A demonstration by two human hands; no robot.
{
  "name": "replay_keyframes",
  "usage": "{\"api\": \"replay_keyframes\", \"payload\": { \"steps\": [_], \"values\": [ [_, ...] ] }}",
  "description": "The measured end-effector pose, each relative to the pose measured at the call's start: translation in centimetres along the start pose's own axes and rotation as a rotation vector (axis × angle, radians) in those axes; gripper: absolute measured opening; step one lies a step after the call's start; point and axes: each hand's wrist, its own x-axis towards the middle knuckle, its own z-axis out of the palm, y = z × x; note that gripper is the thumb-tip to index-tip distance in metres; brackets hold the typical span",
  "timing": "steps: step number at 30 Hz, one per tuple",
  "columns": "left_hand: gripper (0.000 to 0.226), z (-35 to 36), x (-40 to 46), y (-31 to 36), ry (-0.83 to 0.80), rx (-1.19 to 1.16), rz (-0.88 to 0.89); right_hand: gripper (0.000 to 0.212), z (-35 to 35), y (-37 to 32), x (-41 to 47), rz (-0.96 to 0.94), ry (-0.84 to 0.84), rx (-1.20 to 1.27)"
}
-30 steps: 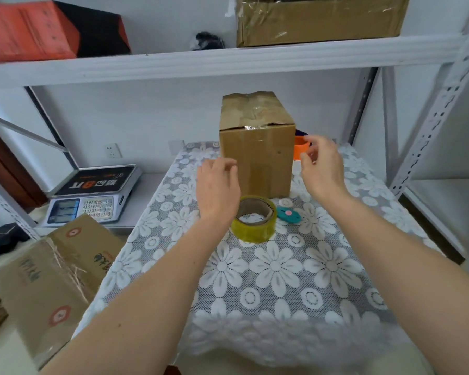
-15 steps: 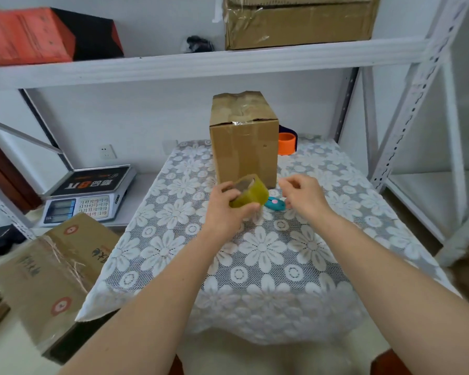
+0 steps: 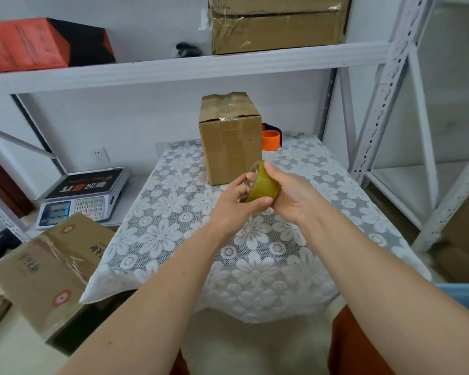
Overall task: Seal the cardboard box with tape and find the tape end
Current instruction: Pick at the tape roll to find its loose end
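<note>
Holding the yellowish roll of packing tape up just in front of the cardboard box, both hands were wrapped around it. Left hand had fingers hooked into the core, while the right hand cupped the outer rim. Box stood upright on the floral lace tablecloth, with an orange roll tucked behind it.

Tape roll between both hands, before the cardboard box on the table.
</note>
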Motion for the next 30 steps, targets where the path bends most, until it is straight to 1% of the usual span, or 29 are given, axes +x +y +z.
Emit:
{"api": "replay_keyframes", "payload": {
  "steps": [6,10,13,15,17,19,21,22,25,28,30],
  "values": [
    [0.015,1.5,-1.2,0.9,-0.001,-0.227,-0.090,0.032,-1.0,-0.8,-2.5,-0.112,-0.178,-0.126],
    [0.034,2.1,-1.8,1.1,-0.045,-0.414,-0.137,0.034,-1.6,-1.4,-3.6,-0.098,-0.310,-0.140],
    [0.034,2.2,-2.4,1.5,-0.058,-0.476,-0.144,0.037,-1.9,-1.4,-3.9,-0.084,-0.350,-0.167],
    [0.034,2.1,-2.6,1.4,-0.051,-0.471,-0.140,0.038,-1.8,-1.4,-3.8,-0.081,-0.348,-0.175],
    [0.026,1.9,-2.4,1.6,-0.009,-0.392,-0.150,0.036,-1.6,-1.2,-3.5,-0.093,-0.308,-0.192],
    [0.014,1.5,-2.2,2.0,0.071,-0.201,-0.128,0.034,-1.4,-0.7,-3.0,-0.120,-0.248,-0.224],
    [0.013,1.2,-2.1,2.2,0.139,-0.002,-0.073,0.033,-1.5,-0.1,-2.6,-0.147,-0.198,-0.229],
    [0.010,1.1,-2.1,2.2,0.156,0.046,-0.045,0.033,-1.6,0.2,-2.4,-0.150,-0.185,-0.216],
    [0.008,0.9,-2.5,2.1,0.200,0.030,0.008,0.033,-1.9,0.8,-2.1,-0.150,-0.166,-0.187],
    [0.025,0.3,-2.3,1.4,0.306,-0.025,0.048,0.033,-2.1,1.2,-1.6,-0.197,-0.156,-0.263],
    [0.030,-0.3,-2.0,0.9,0.317,-0.076,0.052,0.033,-2.3,1.7,-1.1,-0.216,-0.162,-0.310]
  ]
}}
